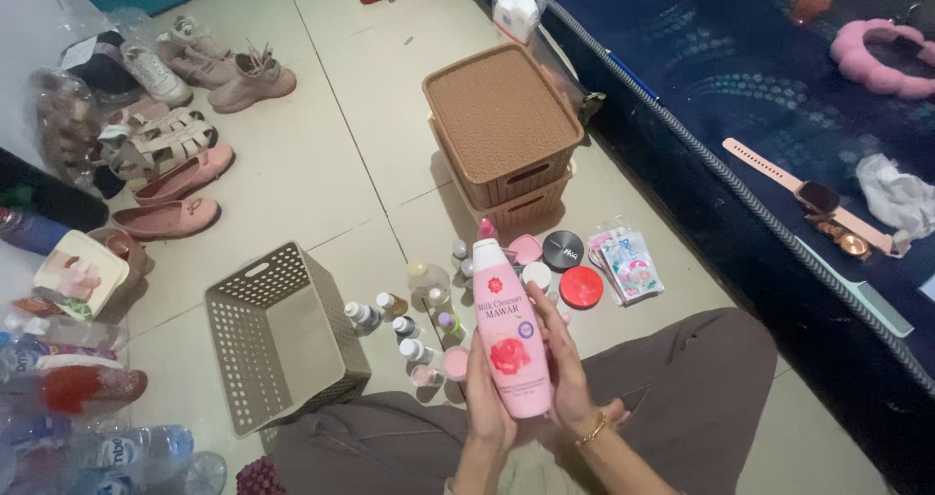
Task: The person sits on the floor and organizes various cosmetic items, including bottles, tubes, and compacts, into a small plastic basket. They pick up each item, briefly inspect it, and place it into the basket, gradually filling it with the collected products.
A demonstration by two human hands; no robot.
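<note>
Both hands, left hand (pixel 484 398) and right hand (pixel 565 373), have their fingers wrapped around a pink-and-white bottle (pixel 508 331) held upright over the lap, cap away from the person, above a tiled floor (pixel 321 154) with small bottles (pixel 409 334), a grey perforated basket (pixel 282 339), stacked brown boxes (pixel 502 130), shoes (pixel 175 145) and a bed (pixel 740 96) alongside.

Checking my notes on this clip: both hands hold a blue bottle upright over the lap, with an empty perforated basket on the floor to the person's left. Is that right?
Not quite: the bottle is pink and white, not blue, as the head view shows. The rest stands: the left hand and right hand hold it upright over the lap, and the empty perforated basket sits on the floor to the person's left.
</note>
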